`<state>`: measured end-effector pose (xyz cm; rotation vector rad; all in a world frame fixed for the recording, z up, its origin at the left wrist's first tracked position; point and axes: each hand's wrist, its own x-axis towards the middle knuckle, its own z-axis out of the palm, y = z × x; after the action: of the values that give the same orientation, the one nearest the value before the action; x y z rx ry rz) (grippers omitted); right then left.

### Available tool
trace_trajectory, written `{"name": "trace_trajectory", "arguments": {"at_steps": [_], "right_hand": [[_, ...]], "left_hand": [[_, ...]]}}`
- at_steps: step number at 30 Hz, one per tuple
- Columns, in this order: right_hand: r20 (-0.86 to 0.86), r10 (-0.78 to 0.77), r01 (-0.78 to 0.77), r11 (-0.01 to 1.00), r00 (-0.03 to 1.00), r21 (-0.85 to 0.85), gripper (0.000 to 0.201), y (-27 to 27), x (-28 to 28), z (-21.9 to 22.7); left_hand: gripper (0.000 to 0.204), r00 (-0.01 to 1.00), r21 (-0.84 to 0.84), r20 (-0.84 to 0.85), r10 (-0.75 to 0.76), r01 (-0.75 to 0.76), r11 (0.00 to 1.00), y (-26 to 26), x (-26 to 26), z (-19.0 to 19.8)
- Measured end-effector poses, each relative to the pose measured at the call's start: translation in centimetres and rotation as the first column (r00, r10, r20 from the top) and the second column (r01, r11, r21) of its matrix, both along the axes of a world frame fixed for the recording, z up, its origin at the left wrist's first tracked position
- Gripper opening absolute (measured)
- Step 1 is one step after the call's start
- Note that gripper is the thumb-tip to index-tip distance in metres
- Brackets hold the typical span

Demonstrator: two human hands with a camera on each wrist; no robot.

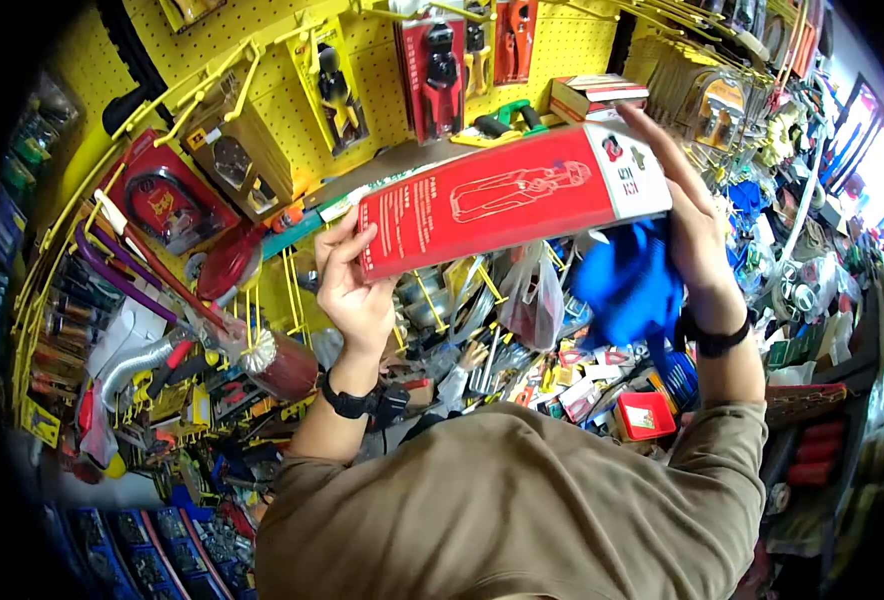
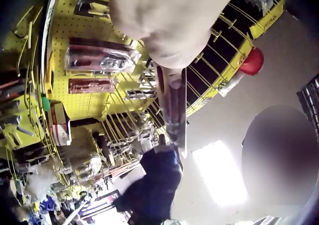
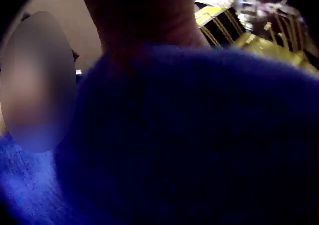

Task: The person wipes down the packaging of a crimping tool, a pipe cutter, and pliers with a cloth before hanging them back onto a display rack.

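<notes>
A long red box (image 1: 492,215) with a white end panel and a line drawing of a tool is held up in front of the chest, tilted higher at its right end. My left hand (image 1: 355,290) grips its left end, fingers bent over the corner. At the white end is my right hand (image 1: 700,245), its fingers stretching up along the edge. A blue cloth (image 1: 627,285) hangs from that hand below the box; the thumb is hidden. In the left wrist view the box (image 2: 172,108) appears edge-on, and the cloth (image 3: 189,135) fills most of the right wrist view.
Yellow pegboard (image 1: 377,95) with hooks and packaged tools stands behind the box. A small carton (image 1: 598,98) sits on the shelf. Below are a plastic bag (image 1: 534,300), a red tray (image 1: 646,415) and piled hardware. Purple and red handles (image 1: 127,265) stick out at left.
</notes>
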<state>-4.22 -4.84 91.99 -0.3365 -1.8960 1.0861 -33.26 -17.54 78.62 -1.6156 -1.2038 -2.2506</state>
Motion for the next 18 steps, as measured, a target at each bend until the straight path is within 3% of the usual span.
{"name": "trace_trajectory", "arguments": {"at_steps": [2,3,4,5,6,8,10,12,13,14,16,18], "right_hand": [[-0.1,0.063,-0.093,0.938,0.993,-0.333,0.063,0.6,0.4,-2.9],[-0.26,0.139,-0.243,0.87,0.956,-0.429,0.064,0.9,0.8,-4.6],[-0.419,0.186,-0.395,0.776,0.889,-0.492,0.066,0.9,1.2,-5.8],[-0.342,0.059,-0.232,0.839,0.938,-0.491,0.071,0.2,0.7,-6.0],[-0.283,-0.075,-0.083,0.857,0.956,-0.508,0.072,1.0,1.0,-7.7],[0.003,-0.209,0.195,0.909,0.978,-0.367,0.069,-0.8,1.3,-7.4],[-0.029,-0.23,0.196,0.883,0.973,-0.427,0.069,-0.3,2.0,-8.2],[-0.149,-0.209,0.116,0.872,0.966,-0.476,0.064,-0.5,2.4,-8.1],[-0.165,-0.203,0.106,0.879,0.965,-0.464,0.061,-0.3,3.0,-8.2],[-0.154,-0.199,0.109,0.882,0.968,-0.458,0.06,-0.3,3.4,-8.0],[-0.164,-0.295,0.195,0.873,0.941,-0.448,0.06,-0.9,3.3,-7.9],[-0.162,-0.319,0.229,0.882,0.934,-0.412,0.06,-1.4,2.9,-7.6]], "left_hand": [[0.046,0.997,-0.028,-0.073,0.038,-0.04,0.999,-0.2,-0.6,-0.2],[0.046,0.997,-0.034,-0.069,0.047,-0.049,0.998,-0.2,-0.6,-0.1],[0.054,0.997,-0.001,-0.067,-0.043,0.043,0.999,-0.2,-0.2,0.2],[0.063,0.989,0.031,-0.068,-0.134,0.137,0.99,-0.1,-0.1,0.2],[0.082,0.985,-0.003,-0.127,-0.114,0.115,0.993,0.2,-0.4,-0.1],[0.091,0.97,-0.059,-0.015,-0.242,0.241,0.969,0.0,0.1,0.6],[0.098,0.956,-0.123,0.065,-0.286,0.292,0.949,-0.4,0.5,1.7],[0.104,0.942,-0.305,0.074,-0.329,0.335,0.891,-0.9,0.5,2.8],[0.106,0.952,-0.401,-0.02,-0.304,0.271,0.875,-1.1,0.1,2.8],[0.106,0.953,-0.403,-0.014,-0.302,0.271,0.874,-1.3,-0.2,2.6],[0.103,0.881,-0.478,0.193,-0.431,0.468,0.743,-1.5,-0.5,2.2],[0.106,0.862,-0.447,0.232,-0.451,0.506,0.737,-1.6,-0.4,1.9]]}}
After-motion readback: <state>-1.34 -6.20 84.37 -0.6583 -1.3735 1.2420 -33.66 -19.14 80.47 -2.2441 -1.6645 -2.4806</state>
